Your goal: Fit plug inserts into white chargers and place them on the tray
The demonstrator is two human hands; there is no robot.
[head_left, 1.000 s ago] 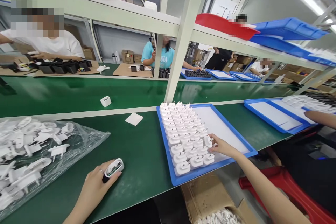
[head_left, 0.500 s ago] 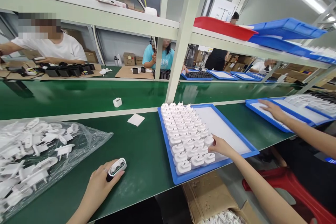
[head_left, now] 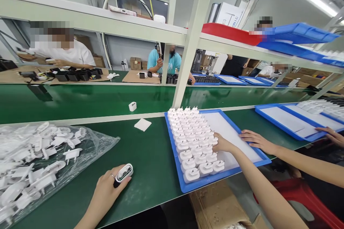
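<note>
A green bench (head_left: 150,157) fronts a green conveyor under white shelving in a factory hall. The left hand (head_left: 106,193), near and left, grips a white charger shell (head_left: 123,173); its long axis runs near-left to far-right, open side up. The right hand (head_left: 221,145) rests fingers-narrow on plugs (head_left: 193,139) in the blue tray (head_left: 242,134).
</note>
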